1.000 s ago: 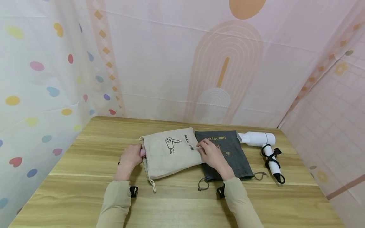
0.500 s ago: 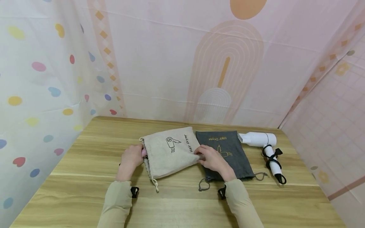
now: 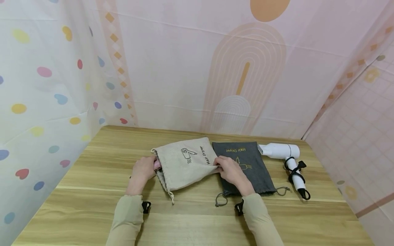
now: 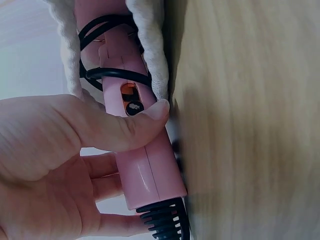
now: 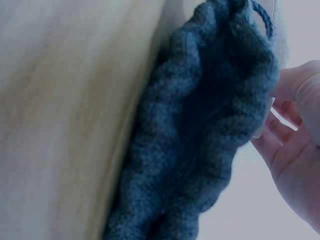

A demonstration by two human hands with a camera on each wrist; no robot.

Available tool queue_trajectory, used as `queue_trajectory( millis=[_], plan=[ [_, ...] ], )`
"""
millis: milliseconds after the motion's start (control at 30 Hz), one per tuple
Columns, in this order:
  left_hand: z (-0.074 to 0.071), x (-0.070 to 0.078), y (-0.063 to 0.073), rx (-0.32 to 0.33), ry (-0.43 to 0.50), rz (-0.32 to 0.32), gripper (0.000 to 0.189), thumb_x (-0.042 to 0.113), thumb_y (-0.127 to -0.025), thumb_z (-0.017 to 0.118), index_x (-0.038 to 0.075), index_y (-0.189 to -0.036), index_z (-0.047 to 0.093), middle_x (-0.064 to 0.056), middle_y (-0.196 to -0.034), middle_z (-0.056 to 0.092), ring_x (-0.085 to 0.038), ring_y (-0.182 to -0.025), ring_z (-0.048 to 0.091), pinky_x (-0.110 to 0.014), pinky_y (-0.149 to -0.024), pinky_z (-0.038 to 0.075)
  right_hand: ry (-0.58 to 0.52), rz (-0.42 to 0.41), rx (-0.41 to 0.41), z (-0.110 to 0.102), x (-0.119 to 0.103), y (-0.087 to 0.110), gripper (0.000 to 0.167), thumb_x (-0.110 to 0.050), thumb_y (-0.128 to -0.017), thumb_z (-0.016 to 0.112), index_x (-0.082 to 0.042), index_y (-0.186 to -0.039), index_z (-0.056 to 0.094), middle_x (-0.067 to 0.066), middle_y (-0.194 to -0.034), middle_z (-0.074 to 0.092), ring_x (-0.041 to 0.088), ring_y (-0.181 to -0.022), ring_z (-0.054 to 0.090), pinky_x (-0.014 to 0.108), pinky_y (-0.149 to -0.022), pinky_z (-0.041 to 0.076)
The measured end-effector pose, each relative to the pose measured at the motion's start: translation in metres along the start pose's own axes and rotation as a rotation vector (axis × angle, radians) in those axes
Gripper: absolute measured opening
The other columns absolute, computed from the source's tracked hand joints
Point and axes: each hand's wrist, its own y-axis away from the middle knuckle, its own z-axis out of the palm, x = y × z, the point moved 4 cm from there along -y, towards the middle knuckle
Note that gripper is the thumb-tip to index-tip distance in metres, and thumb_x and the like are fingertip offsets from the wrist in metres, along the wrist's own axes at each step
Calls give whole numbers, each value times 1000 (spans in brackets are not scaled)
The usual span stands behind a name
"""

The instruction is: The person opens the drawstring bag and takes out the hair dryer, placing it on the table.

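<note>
A beige drawstring bag (image 3: 184, 167) printed "Hair Dryer" lies on the table, its mouth facing left. From that mouth sticks the pink handle of a hair dryer (image 4: 150, 172), a black cord wound round it; the rest is hidden inside the bag. My left hand (image 3: 144, 169) grips this handle, the thumb across it just below the button and touching the bag's gathered edge. With its fingertips my right hand (image 3: 231, 169) pinches the bag's closed right end near the lower corner. Beneath that hand lies a dark grey drawstring bag (image 3: 253, 174), also printed "Hair Dryer".
At the right a white hair dryer (image 3: 281, 151) lies with its nozzle at the grey bag's edge and a black cord round its handle. Behind the wooden table (image 3: 191, 225) hangs a patterned curtain (image 3: 172, 68).
The right hand's fingers have closed on the beige bag's right end, and the cloth there is now pulled into folds. The bag's mouth gapes slightly wider; the left hand stays at the handle.
</note>
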Motion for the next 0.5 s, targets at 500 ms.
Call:
queue_trajectory(
  millis=[500],
  plan=[
    [-2, 0, 1, -4, 1, 1, 28, 1, -71, 73, 1, -96, 61, -29, -96, 66, -48, -88, 62, -56, -75, 51, 71, 72, 73, -7, 7, -1, 21, 9, -81, 61, -12, -86, 63, 3, -83, 61, 12, -65, 52, 23, -52, 37]
  ],
)
